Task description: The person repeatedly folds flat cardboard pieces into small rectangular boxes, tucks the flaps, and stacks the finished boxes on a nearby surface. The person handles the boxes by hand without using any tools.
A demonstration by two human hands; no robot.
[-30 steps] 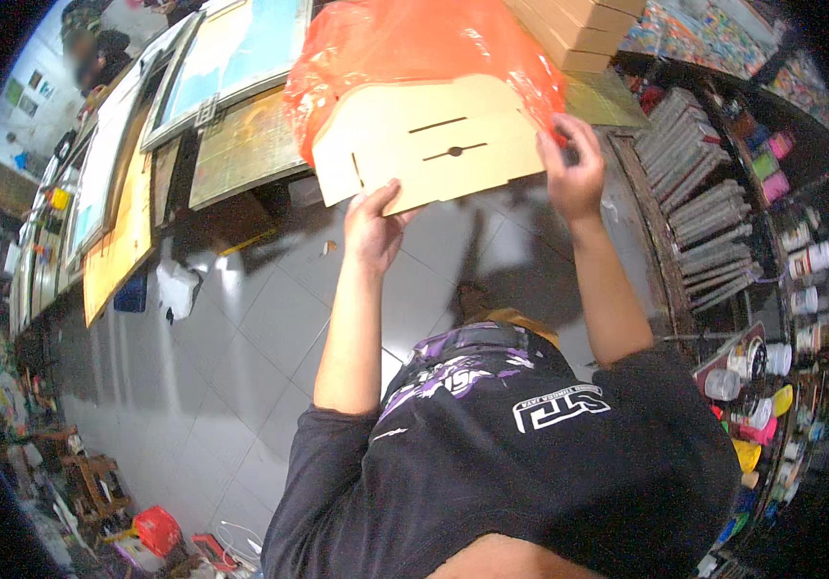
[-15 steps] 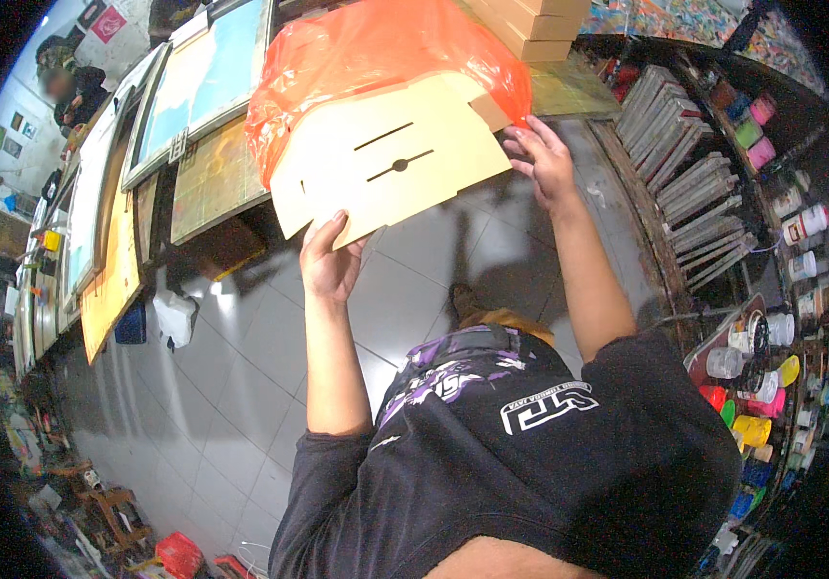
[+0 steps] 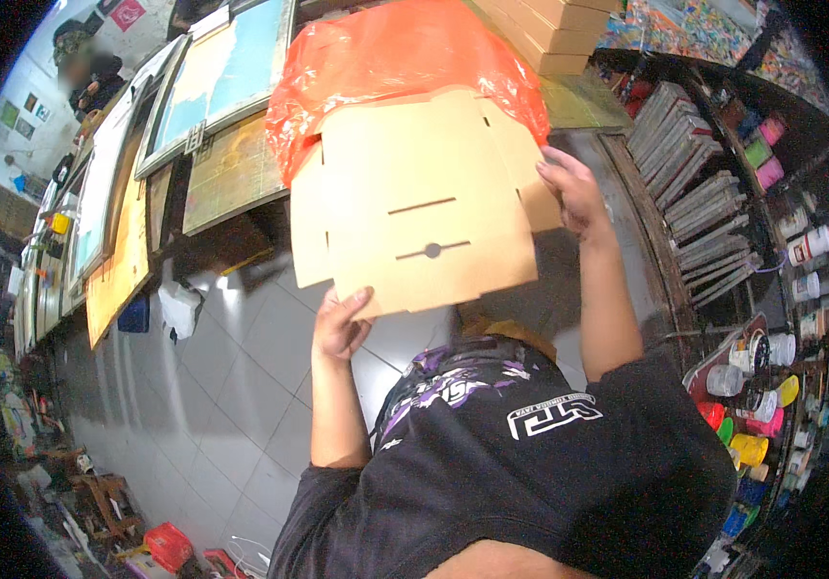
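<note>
A flat die-cut cardboard box blank (image 3: 414,164), tan with slots and a small round hole, is held out in front of me over the bench's near edge. Its near left corner is pinched by my left hand (image 3: 342,326), thumb on top. At its right side flap my right hand (image 3: 578,193) grips the edge; the fingertips are partly hidden. Behind the blank, an orange plastic bag (image 3: 405,48) lies on the bench, overlapped by the blank's far edge.
Stacked brown boxes (image 3: 554,34) stand at the back right. Framed screens (image 3: 217,72) lie along the left. On the right are a rack of upright frames (image 3: 670,135) and shelves with several paint tubs (image 3: 750,449). A person (image 3: 96,82) sits at the far left.
The cardboard blank has come nearer to me and turned, showing more of its far part beyond the bag. My left hand has moved slightly nearer and right.
</note>
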